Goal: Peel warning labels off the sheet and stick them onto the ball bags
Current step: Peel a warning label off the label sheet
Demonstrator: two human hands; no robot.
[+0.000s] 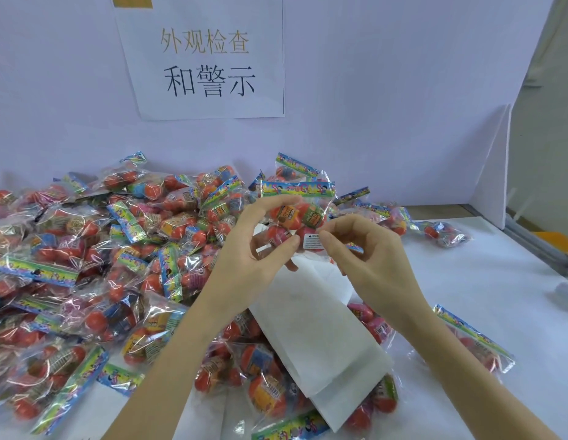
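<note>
Centre frame: my left hand (260, 236) pinches the ball bag (297, 214); my right hand (355, 246) pinches the warning label (312, 241); I should press it flat, smoothing outward.

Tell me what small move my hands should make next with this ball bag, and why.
Probably press the warning label flat with the right hand. The label already sits on the ball bag that the left hand holds up, and the right fingers pinch at its edge, so smoothing it down would likely finish this bag.
</note>
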